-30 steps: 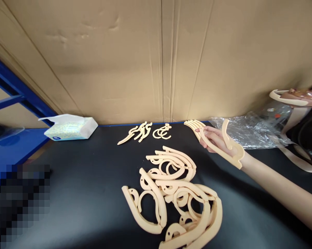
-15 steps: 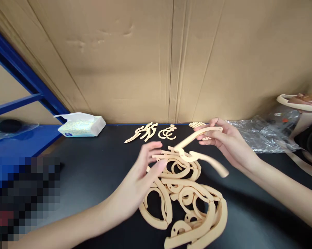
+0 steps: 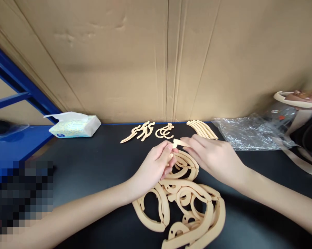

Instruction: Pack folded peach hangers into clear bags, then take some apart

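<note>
My left hand (image 3: 156, 160) is closed on one end of a beige folding hanger (image 3: 180, 142), mostly hidden by the fingers. My right hand (image 3: 211, 152) grips the hanger's arm from the other side, back of the hand up. Below both hands lies a pile of folded beige hangers (image 3: 209, 216) on the black tabletop. Behind them are loose parts: wavy arm pieces (image 3: 144, 131), hook pieces (image 3: 165, 131), and a row of curved arm pieces (image 3: 201, 128) close to my right fingers.
A tissue pack (image 3: 74, 125) stands at the back left near a blue metal frame (image 3: 28, 95). Crumpled clear plastic (image 3: 245, 133) lies at the back right, beside a brown object with a pale strap (image 3: 298, 100). Cardboard (image 3: 135, 62) walls off the back.
My left hand has closed on the hanger, which my right hand held out alone before. Both hands have come together above the pile, and my right hand has turned over.
</note>
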Available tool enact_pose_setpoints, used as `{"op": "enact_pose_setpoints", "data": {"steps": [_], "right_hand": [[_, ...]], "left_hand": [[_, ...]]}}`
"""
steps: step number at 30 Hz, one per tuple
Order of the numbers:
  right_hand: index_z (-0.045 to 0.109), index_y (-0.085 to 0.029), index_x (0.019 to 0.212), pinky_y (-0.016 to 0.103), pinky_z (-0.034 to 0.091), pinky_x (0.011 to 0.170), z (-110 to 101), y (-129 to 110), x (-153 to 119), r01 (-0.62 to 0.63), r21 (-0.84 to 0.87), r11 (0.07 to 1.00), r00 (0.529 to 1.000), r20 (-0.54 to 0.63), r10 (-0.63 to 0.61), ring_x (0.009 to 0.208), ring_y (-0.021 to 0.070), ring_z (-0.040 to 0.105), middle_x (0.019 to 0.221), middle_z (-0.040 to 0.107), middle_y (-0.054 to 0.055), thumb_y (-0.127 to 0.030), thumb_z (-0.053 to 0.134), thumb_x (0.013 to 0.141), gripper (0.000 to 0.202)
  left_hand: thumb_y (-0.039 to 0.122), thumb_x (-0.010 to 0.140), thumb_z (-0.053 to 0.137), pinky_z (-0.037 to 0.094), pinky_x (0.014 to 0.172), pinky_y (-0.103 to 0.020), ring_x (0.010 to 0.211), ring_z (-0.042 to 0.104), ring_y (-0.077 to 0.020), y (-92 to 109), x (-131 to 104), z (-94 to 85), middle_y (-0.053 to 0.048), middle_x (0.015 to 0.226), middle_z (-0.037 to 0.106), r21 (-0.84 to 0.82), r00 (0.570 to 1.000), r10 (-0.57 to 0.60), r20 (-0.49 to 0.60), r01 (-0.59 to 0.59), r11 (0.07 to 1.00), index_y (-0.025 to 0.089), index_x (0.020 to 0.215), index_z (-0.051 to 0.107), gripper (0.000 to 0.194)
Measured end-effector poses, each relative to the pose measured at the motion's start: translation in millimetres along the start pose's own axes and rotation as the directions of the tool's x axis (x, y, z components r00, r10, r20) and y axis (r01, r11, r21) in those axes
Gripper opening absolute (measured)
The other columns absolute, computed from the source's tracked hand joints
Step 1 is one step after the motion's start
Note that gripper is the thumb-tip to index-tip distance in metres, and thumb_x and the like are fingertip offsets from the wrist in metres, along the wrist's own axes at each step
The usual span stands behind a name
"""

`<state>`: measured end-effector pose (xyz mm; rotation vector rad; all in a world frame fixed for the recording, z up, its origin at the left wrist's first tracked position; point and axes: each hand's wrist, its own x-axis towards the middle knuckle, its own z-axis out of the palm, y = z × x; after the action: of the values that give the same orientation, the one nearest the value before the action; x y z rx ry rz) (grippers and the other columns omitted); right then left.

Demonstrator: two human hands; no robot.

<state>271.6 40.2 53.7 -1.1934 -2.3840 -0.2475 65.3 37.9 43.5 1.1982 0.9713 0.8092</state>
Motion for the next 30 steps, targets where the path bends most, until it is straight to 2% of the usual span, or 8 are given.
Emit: {"op": "enact_pose_setpoints", "data": {"steps": [3,7,10,14,18,24,27,30], "right_hand": [[0.073,-0.018,0.101,0.036,0.039,0.057,4,-1,11,0.050,0.029,0.998,0.996,0.072,-0.052,0.064,0.0215,0.062,0.073,0.070,0.009,-0.017,0.040,0.101,0.033],[0.072,-0.012,0.105,0.036,0.045,0.062,22,1,20,-0.016,0.067,0.998,0.990,0.142,0.007,0.068,0.0209,0.062,0.078,0.069,0.012,-0.018,0.040,0.102,0.032],[0.068,-0.013,0.106,0.031,0.052,0.063,38,13,27,-0.140,0.110,0.984,0.971,0.210,0.115,0.069,0.0148,0.062,0.085,0.068,0.005,-0.029,0.055,0.102,0.021],[0.067,-0.017,0.109,0.029,0.058,0.066,44,57,39,-0.341,0.153,0.927,0.911,0.297,0.286,0.075,0.0124,0.066,0.098,0.070,0.003,-0.040,0.061,0.100,0.025],[0.066,-0.017,0.117,0.036,0.061,0.077,33,115,41,-0.510,0.049,0.859,0.840,0.243,0.485,0.089,0.0170,0.069,0.110,0.071,0.006,-0.041,0.062,0.099,0.030],[0.066,-0.019,0.122,0.042,0.060,0.087,39,169,26,-0.579,-0.113,0.808,0.788,0.176,0.589,0.101,0.0205,0.069,0.120,0.069,0.008,-0.041,0.063,0.099,0.032],[0.065,-0.019,0.124,0.044,0.059,0.089,53,177,21,-0.559,-0.147,0.816,0.793,0.195,0.578,0.104,0.0215,0.068,0.124,0.068,0.009,-0.040,0.064,0.098,0.033],[0.065,-0.019,0.125,0.045,0.059,0.090,64,178,20,-0.544,-0.151,0.826,0.801,0.202,0.564,0.105,0.0218,0.068,0.125,0.068,0.009,-0.040,0.064,0.098,0.034]], "left_hand": [[0.043,0.103,0.042,0.028,0.034,-0.016,0.039,0.029,-0.0058,4,7,3.3,0.008,0.062,0.045,0.052,0.999,-0.032,0.015,0.031,0.998,0.021,0.090,0.051,0.027],[0.046,0.104,0.036,0.025,0.038,-0.017,0.039,0.024,-0.0058,7,16,5.6,0.009,0.061,0.036,0.151,0.999,-0.040,-0.027,0.043,0.988,0.023,0.089,0.046,0.029],[0.043,0.104,0.040,0.029,0.045,-0.020,0.042,0.030,-0.0079,3,18,7.9,0.008,0.062,0.038,0.300,0.995,0.069,-0.077,-0.043,0.953,0.024,0.088,0.044,0.026],[0.033,0.097,0.055,0.040,0.061,-0.027,0.054,0.044,-0.0131,4,18,1.3,0.005,0.063,0.049,0.534,0.970,0.239,-0.038,-0.182,0.826,0.023,0.085,0.053,0.016],[0.029,0.103,0.046,0.050,0.077,-0.030,0.084,0.062,-0.0188,24,42,-36.0,-0.003,0.090,0.066,0.671,0.947,0.313,-0.071,-0.186,0.717,0.021,0.088,0.067,0.027],[0.038,0.102,0.063,0.059,0.081,-0.037,0.090,0.069,-0.0182,38,93,-117.8,-0.006,0.105,0.070,0.785,0.928,0.231,-0.293,0.096,0.612,0.014,0.112,0.067,0.026],[0.036,0.099,0.068,0.057,0.095,-0.046,0.106,0.067,-0.0233,28,96,-131.3,-0.008,0.119,0.068,0.838,0.901,0.250,-0.354,0.187,0.513,0.015,0.116,0.067,0.027],[0.032,0.101,0.061,0.045,0.109,-0.055,0.128,0.056,-0.0308,18,84,-119.6,-0.014,0.139,0.058,0.888,0.885,0.336,-0.321,0.158,0.431,0.016,0.129,0.060,0.032]]}}
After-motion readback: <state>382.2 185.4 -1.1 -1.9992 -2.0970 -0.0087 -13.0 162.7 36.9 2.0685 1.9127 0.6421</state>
